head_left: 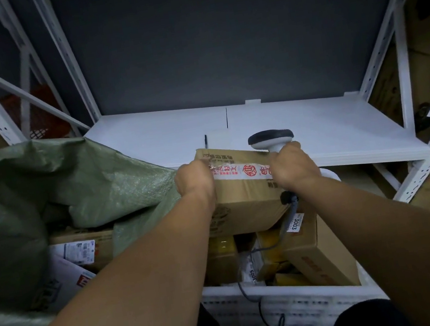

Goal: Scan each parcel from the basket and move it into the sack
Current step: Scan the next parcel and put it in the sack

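A brown cardboard parcel [245, 200] with red-printed white tape is held up above the white basket [288, 300]. My left hand [194, 180] grips the parcel's left side. My right hand [292, 164] grips the handle of a white barcode scanner [270, 137] and rests against the parcel's right side; the scanner's dark head points away over the parcel. The scanner's grey cable [292, 214] hangs down into the basket. The green woven sack [42, 191] lies open at the left with several parcels inside it [80, 250].
More cardboard boxes fill the basket, one with a tag reading 3003 [295, 223]. A white metal shelf [302, 131] stands right behind the parcel, with its uprights at both sides. Brown cartons [429, 21] stand at the right. My knees are at the bottom edge.
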`<state>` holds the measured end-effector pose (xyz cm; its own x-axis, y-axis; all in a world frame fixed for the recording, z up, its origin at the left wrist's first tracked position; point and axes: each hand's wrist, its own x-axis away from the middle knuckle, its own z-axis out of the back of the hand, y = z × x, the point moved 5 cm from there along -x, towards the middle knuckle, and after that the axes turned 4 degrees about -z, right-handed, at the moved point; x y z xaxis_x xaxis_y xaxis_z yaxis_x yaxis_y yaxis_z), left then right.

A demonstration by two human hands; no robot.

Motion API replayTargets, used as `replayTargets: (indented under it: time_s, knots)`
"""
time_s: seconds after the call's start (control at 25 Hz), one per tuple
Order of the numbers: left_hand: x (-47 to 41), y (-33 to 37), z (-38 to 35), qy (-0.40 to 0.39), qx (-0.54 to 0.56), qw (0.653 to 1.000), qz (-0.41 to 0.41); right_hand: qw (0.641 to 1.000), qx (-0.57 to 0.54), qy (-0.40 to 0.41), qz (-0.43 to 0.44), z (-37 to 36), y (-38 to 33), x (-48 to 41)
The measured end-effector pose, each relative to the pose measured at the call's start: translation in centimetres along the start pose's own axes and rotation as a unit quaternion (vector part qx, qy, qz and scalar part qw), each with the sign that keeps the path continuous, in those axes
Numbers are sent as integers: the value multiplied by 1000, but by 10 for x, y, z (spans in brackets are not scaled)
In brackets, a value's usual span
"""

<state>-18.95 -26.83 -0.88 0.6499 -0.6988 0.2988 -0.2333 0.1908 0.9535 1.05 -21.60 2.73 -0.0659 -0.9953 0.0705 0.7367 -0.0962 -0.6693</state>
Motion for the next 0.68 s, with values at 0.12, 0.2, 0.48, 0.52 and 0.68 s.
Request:
replayTargets:
  time_s: [0.12,0.2,0.48,0.52,0.68]
  knots:
    - [10,2,12,-1,18,1000,2,998,-50,13,-27,11,-4,3]
    - [20,1,20,-6,44,999,4,996,-80,12,-43,18,-8,6]
    - [33,-7,43,-11,118,993,4,975,-200,-53,-84,18,-23,26]
    - [36,-7,46,-13,129,992,-2,971,-214,-58,-86,19,-27,29]
    - [39,-13,58,-3,182,983,-5,966,-239,-60,-82,24,-39,40]
